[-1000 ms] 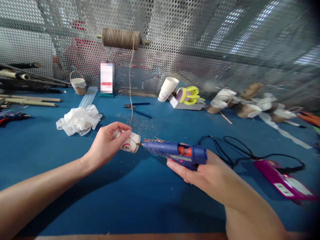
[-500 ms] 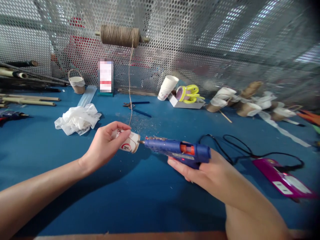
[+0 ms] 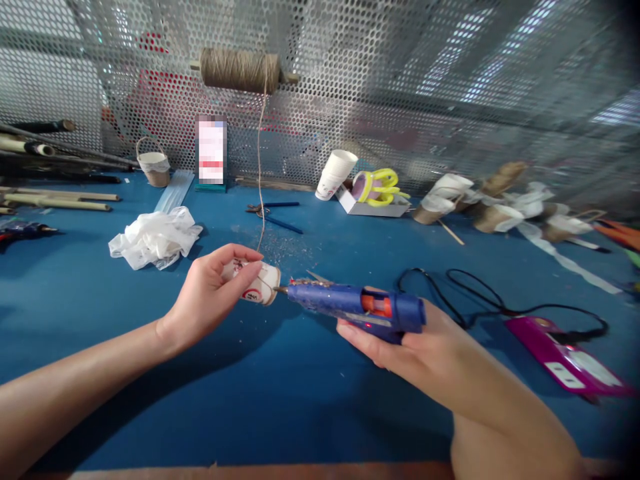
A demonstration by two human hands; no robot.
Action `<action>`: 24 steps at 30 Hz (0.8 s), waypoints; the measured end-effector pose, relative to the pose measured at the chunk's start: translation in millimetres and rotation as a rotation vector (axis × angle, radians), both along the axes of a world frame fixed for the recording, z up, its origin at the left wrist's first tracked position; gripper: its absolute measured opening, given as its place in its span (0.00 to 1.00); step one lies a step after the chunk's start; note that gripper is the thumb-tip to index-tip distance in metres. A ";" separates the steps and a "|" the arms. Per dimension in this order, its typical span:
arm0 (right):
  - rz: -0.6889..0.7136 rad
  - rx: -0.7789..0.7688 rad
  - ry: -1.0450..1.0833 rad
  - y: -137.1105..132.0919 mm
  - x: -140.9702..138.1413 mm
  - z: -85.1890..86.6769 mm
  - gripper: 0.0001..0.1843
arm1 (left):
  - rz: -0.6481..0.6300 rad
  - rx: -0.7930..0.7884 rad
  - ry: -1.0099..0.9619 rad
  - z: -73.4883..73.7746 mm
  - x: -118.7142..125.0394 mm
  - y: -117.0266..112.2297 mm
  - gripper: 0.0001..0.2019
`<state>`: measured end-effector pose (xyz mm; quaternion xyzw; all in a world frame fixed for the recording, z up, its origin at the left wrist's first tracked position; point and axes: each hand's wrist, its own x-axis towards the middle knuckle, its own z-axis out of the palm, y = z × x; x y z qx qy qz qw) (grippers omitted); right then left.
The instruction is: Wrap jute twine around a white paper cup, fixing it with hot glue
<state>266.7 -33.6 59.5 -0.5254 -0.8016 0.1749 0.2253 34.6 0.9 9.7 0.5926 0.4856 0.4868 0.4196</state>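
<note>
A small white paper cup (image 3: 268,277) with red and black print lies sideways in my left hand (image 3: 207,293), whose thumb and fingers are closed around it. Brown twine (image 3: 259,153) runs down from a spool (image 3: 240,70) to the cup under my fingers, and a strand lies across the cup's side. My right hand (image 3: 400,353) grips a blue hot glue gun (image 3: 345,301), its small red light lit. The gun's metal nozzle points left and is at the cup's base edge, seemingly touching it.
Blue-handled pliers (image 3: 283,225) lie behind the cup. White crumpled fabric (image 3: 156,239) is to the left. Stacked paper cups (image 3: 335,175) and yellow-handled scissors (image 3: 383,188) stand at the back. A purple power strip (image 3: 565,357) with a black cord lies right.
The glue gun has shifted slightly down and right, its nozzle moving lower along the cup's base edge. My left hand and the cup have barely moved.
</note>
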 end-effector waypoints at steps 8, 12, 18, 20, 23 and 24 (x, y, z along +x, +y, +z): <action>0.092 0.026 -0.081 0.7 9.4 -2.7 0.19 | 0.019 0.106 0.066 -4.3 -1.3 -3.9 0.10; 0.121 0.036 -0.177 1.4 19.7 -7.5 0.21 | 0.015 0.135 0.049 -4.7 -1.2 -4.9 0.09; 0.075 0.003 -0.118 0.7 22.9 -10.9 0.20 | 0.009 0.123 0.040 -4.3 -1.4 -6.1 0.08; 0.069 -0.023 -0.119 0.8 22.1 -11.5 0.19 | 0.007 0.120 0.036 -4.2 -1.3 -6.5 0.08; 0.069 -0.039 -0.121 1.6 20.7 -12.0 0.17 | 0.014 0.122 0.038 -4.4 -1.4 -6.9 0.08; 0.066 -0.033 -0.119 1.7 20.0 -11.8 0.17 | 0.019 0.128 0.042 -4.6 -1.5 -7.0 0.09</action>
